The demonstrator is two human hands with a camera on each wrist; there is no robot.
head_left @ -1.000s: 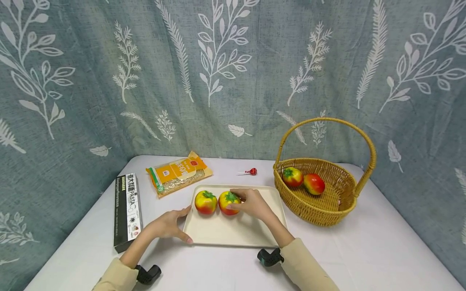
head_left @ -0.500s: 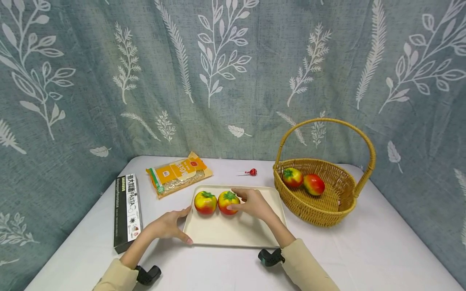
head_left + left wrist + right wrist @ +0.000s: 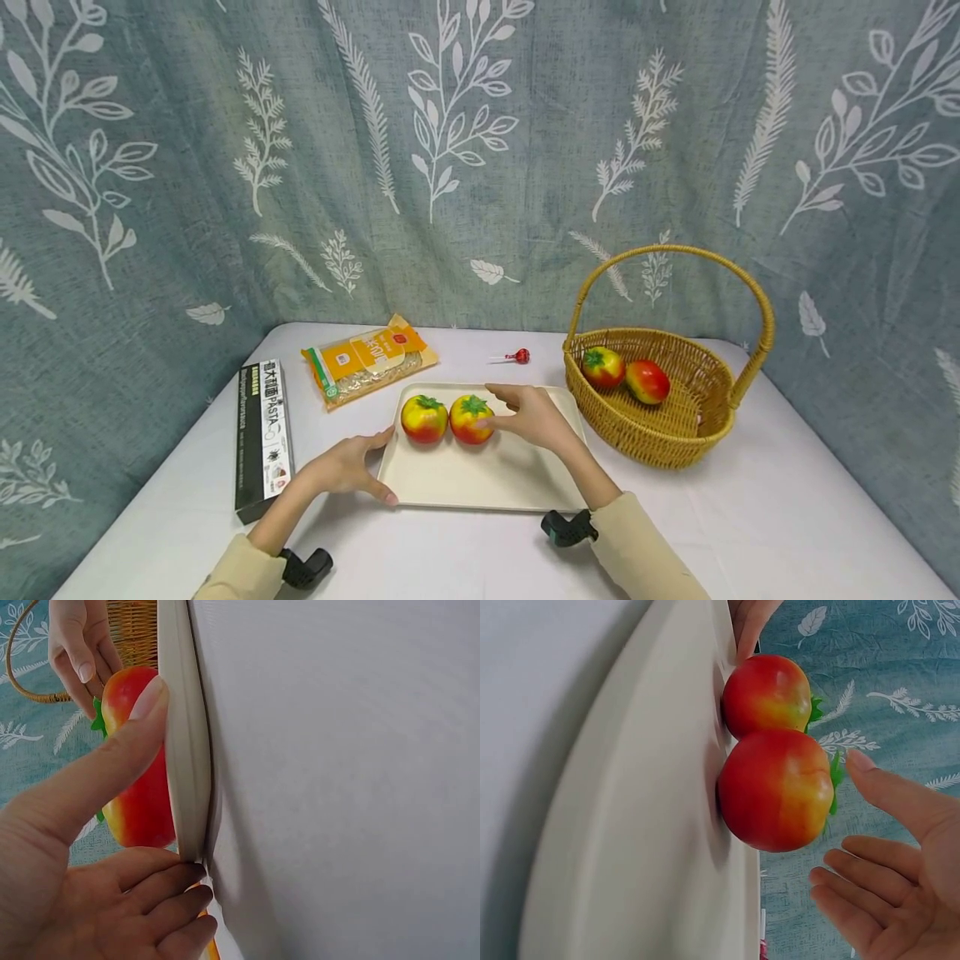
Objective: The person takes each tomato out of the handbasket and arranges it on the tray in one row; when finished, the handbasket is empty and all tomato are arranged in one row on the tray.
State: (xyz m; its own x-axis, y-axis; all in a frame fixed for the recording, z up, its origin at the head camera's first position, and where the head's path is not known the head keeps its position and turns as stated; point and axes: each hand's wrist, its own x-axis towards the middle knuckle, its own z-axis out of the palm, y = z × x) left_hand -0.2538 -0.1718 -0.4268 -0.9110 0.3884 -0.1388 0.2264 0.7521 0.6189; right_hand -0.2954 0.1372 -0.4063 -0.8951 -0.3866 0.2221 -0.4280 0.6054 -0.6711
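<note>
In the head view, two red-and-yellow tomatoes with green leafy tops, the left tomato [image 3: 424, 419] and right tomato [image 3: 471, 419], sit side by side on a cream tray [image 3: 480, 483]. My left hand [image 3: 345, 465] rests at the tray's left end, thumb at the front corner, fingers loosely extended along the side. The left wrist view shows its thumb [image 3: 131, 742] overlapping the tray rim [image 3: 184, 735]. My right hand [image 3: 528, 414] hovers just right of the right tomato. In the right wrist view, a gap separates its spread fingers [image 3: 870, 874] from the nearer tomato [image 3: 776, 791].
A wicker basket [image 3: 637, 442] with a tall handle stands at right, with two more tomatoes [image 3: 626, 373] inside. A lollipop [image 3: 517, 356] and an orange noodle bag [image 3: 367, 358] lie behind the tray. A black-and-white pasta box [image 3: 262, 437] lies at left.
My right hand has drawn back slightly to the right, its fingers coming away from the right tomato. The left hand, the tray and both tomatoes on it stay put.
</note>
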